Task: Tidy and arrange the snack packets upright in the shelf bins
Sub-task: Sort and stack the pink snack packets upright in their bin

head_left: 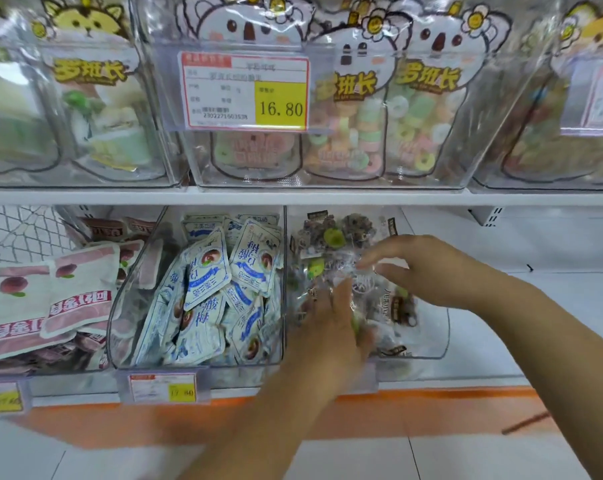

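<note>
Both my hands are in the clear right-hand bin (pixel 431 341) on the lower shelf. It holds several see-through snack packets (pixel 334 237) with dark pieces and green dots, lying in a loose heap. My left hand (pixel 341 327) is blurred and lies over the packets at the bin's front, fingers spread. My right hand (pixel 428 268) reaches in from the right, its fingertips touching a crinkled clear packet (pixel 348 268) near the middle of the heap. Whether either hand holds a packet is hidden by blur.
The middle bin (pixel 126 306) is full of blue-and-white packets (pixel 217 292) lying jumbled. Pink-and-white packets (pixel 50 299) spill over the left bin. The upper shelf (pixel 293 197) carries clear bins of animal-shaped candy bags and a price tag (pixel 244 91). White shelf stretches to the right.
</note>
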{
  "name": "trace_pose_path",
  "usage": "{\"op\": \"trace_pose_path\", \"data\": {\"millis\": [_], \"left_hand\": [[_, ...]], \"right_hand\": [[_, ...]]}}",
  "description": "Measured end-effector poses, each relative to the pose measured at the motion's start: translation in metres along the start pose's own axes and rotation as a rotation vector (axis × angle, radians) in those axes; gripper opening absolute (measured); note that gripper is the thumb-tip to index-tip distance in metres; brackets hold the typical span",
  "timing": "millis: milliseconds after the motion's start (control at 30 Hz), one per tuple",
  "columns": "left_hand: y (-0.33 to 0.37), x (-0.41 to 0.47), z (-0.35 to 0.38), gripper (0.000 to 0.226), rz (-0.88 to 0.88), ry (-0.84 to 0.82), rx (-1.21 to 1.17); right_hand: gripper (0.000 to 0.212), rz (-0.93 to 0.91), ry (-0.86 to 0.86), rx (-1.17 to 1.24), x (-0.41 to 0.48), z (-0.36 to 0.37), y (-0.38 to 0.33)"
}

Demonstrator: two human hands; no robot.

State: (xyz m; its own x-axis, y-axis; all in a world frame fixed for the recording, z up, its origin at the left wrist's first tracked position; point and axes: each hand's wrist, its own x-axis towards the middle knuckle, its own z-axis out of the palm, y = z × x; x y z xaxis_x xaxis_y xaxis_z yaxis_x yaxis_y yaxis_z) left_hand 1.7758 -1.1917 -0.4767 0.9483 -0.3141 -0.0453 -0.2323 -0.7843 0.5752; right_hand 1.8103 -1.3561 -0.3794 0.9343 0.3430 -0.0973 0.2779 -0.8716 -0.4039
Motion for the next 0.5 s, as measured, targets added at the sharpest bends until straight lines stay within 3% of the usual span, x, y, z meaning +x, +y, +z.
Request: {"op": "trace_pose_path", "data": {"millis": [133, 267, 433, 500], "left_hand": [[0.001, -0.009, -0.003, 0.059, 0.099, -0.091, 0.003], [-0.003, -0.012, -0.006, 0.058, 0.145, -0.064, -0.012], [-0.006, -0.014, -0.003, 0.097, 0.088, -0.120, 0.050], [-0.008, -0.011, 0.001, 0.102, 0.041, -0.112, 0.075]], "right_hand": [[0.025, -0.099, -0.172, -0.010, 0.062, 0.020, -0.022], [0.026, -0.237, -0.401, -0.265, 0.102, 0.053, -0.028], [0.028, -0.336, -0.394, -0.485, 0.102, 0.035, 0.007], [0.029, -0.348, -0.386, -0.506, 0.101, 0.027, 0.013]]}}
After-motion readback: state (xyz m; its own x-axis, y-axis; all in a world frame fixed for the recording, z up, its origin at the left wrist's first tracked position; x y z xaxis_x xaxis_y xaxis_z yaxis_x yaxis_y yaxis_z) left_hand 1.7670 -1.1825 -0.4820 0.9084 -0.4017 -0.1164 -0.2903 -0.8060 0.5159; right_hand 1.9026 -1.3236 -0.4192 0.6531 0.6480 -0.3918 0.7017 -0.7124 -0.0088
